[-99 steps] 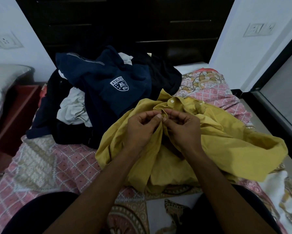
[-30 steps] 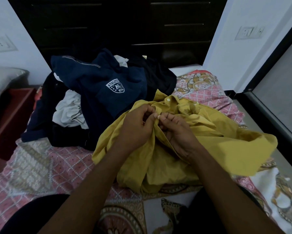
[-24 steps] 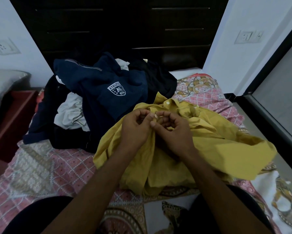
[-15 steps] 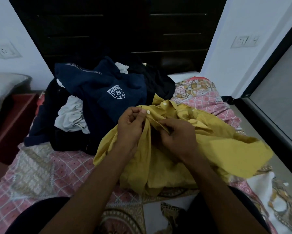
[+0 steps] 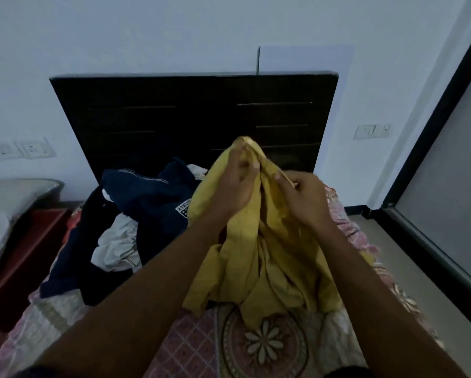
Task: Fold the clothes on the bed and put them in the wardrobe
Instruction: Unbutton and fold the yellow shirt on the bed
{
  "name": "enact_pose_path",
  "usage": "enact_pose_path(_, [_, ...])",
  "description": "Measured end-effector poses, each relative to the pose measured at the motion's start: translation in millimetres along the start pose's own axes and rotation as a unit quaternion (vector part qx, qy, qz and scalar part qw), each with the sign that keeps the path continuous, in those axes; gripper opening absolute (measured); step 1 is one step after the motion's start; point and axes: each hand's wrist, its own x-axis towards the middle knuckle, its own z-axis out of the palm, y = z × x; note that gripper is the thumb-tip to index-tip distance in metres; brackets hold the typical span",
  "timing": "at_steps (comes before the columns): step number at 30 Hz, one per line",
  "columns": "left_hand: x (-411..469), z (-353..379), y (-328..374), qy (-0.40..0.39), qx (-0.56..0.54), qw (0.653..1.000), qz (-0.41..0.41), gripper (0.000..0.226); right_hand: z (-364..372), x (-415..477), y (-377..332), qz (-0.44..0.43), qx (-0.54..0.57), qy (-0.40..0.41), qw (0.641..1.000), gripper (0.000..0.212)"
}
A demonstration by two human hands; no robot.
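A mustard-yellow shirt (image 5: 267, 257) hangs bunched in the air above the bed (image 5: 190, 347), its lower folds trailing onto the patterned bedsheet. My left hand (image 5: 234, 186) grips the shirt near its top edge. My right hand (image 5: 302, 197) pinches the fabric just to the right, a little lower. Behind and to the left, a pile of clothes lies on the bed: a navy sweatshirt (image 5: 152, 195) with a white crest, a white garment (image 5: 117, 246) and dark items (image 5: 76, 257).
A dark headboard (image 5: 190, 118) stands against the white wall at the back. A red bedside unit (image 5: 24, 257) with a pillow on it sits at the left. A dark-framed sliding panel (image 5: 441, 192) runs along the right, with a strip of floor beside the bed.
Both hands have lifted the yellow shirt off the bed and raised it up in front of the headboard. The view has tilted upward, showing more of the wall.
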Motion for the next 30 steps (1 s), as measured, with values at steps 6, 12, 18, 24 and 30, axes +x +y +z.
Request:
enact_pose_path(6, [-92, 26, -86, -0.037, 0.179, 0.980, -0.084, 0.064, 24, -67, 55, 0.031, -0.011, -0.032, 0.999, 0.039])
enact_pose_path(12, [-77, -12, -62, -0.008, 0.364, 0.928, 0.076, 0.013, 33, -97, 61, -0.052, -0.092, 0.061, 0.993, 0.036])
enact_pose_path(18, [-103, -21, -22, 0.041, 0.454, 0.878, 0.147, 0.020, 36, -110, 30, -0.040, 0.032, 0.040, 0.998, 0.024])
enact_pose_path(24, [-168, 5, -51, -0.026, 0.095, 0.980, -0.170, 0.027, 61, -149, 36, 0.196, 0.149, -0.034, 0.969, 0.022])
enact_pose_path(30, [-154, 6, -51, -0.013, -0.127, 0.935, -0.330, 0.026, 62, -145, 34, 0.232, 0.271, -0.093, 0.929, 0.020])
